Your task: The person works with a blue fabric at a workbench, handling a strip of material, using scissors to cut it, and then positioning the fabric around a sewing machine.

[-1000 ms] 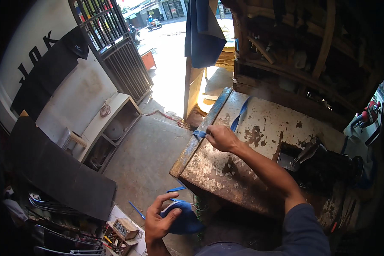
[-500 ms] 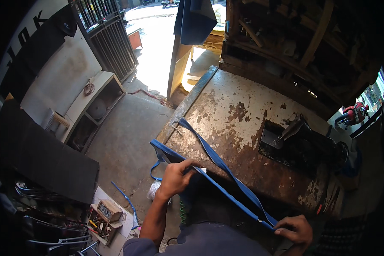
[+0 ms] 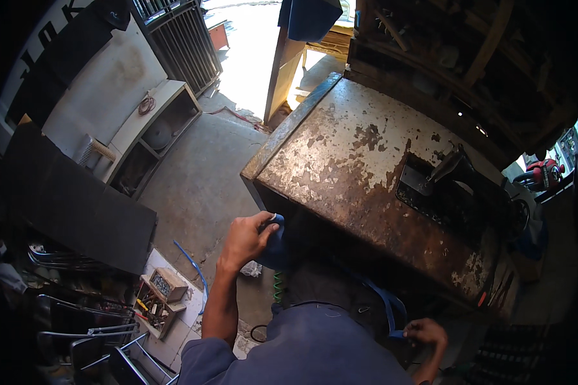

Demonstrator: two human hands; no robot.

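Observation:
My left hand (image 3: 244, 237) pinches blue fabric (image 3: 273, 242) just off the near corner of the worn, peeling worktable (image 3: 331, 147). A blue strap (image 3: 385, 301) hangs below the table's front edge, partly in shadow, and my right hand (image 3: 426, 332) grips its lower part, low at my right side. The middle of the fabric is hidden in the dark against my body. A black sewing machine (image 3: 465, 186) is set into the right part of the worktop.
A low shelf unit (image 3: 173, 90) and dark boards (image 3: 77, 199) stand left. A tool box (image 3: 154, 314) and metal chair frames (image 3: 103, 346) lie lower left. A blue strip (image 3: 189, 256) lies on the floor. A bright doorway, wooden rack (image 3: 462, 38) and red machine (image 3: 542, 173) are beyond.
My right hand has come from the far left edge of the worktop down to my right side, drawing the strap off the top. My left hand is higher than at first, beside the table corner.

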